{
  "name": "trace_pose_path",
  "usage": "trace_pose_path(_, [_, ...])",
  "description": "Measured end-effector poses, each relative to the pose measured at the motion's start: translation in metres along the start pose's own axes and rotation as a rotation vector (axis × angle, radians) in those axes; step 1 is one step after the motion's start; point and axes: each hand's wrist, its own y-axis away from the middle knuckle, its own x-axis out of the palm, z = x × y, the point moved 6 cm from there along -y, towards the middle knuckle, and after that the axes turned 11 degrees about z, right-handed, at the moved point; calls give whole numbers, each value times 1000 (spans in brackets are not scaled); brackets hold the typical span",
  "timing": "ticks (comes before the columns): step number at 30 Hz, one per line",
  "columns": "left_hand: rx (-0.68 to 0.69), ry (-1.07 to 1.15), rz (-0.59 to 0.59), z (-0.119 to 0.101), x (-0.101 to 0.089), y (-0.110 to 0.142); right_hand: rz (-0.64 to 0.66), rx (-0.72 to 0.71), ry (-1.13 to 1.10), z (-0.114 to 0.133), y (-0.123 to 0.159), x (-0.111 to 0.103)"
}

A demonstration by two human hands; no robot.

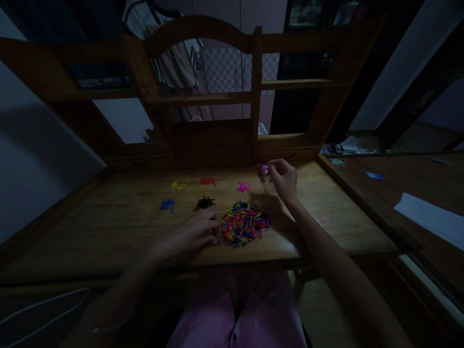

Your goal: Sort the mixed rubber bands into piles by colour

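A mixed pile of small, thin coloured bands lies on the wooden desk. My left hand rests at the pile's left edge, fingers curled and closed; a bit of blue shows by the fingertips, too small to name. Over the back right of the desk, my right hand pinches a small pink-and-white round thing with a thin loop. Separate little heaps sit behind and left of the pile: pink bands, black bands, red bands, yellow bands and blue bands.
A wooden shelf frame rises along the desk's back edge. To the right, a second brown surface carries a white sheet and a blue packet. A white cable hangs at the lower left. The room is dim.
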Motion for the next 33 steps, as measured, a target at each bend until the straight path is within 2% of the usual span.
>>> trace_pose_path(5, [12, 2, -76, -24, -6, 2, 4, 5, 24, -1, 0, 1])
trace_pose_path(8, [16, 52, -211, -39, -9, -5, 8, 10, 17, -1, 1, 1])
trace_pose_path(10, [86, 35, -295, -50, -6, -13, 7, 12, 0, -1, 1, 1])
trace_pose_path(13, [209, -118, -315, -59, 9, -28, 1, 7, -11, -1, 1, 1])
trace_pose_path(17, [208, -396, -318, -53, 23, -43, 6, 2, -13, -1, 0, 0])
trace_pose_path(22, [176, -552, -306, -53, 24, -48, 16, -21, 8, -1, 0, 1])
trace_pose_path(28, [195, -536, -306, -56, 17, -46, 20, -6, 44, -2, 0, 3])
trace_pose_path(33, [188, -310, -358, -50, 1, -38, 23, 3, 34, -2, 0, 3])
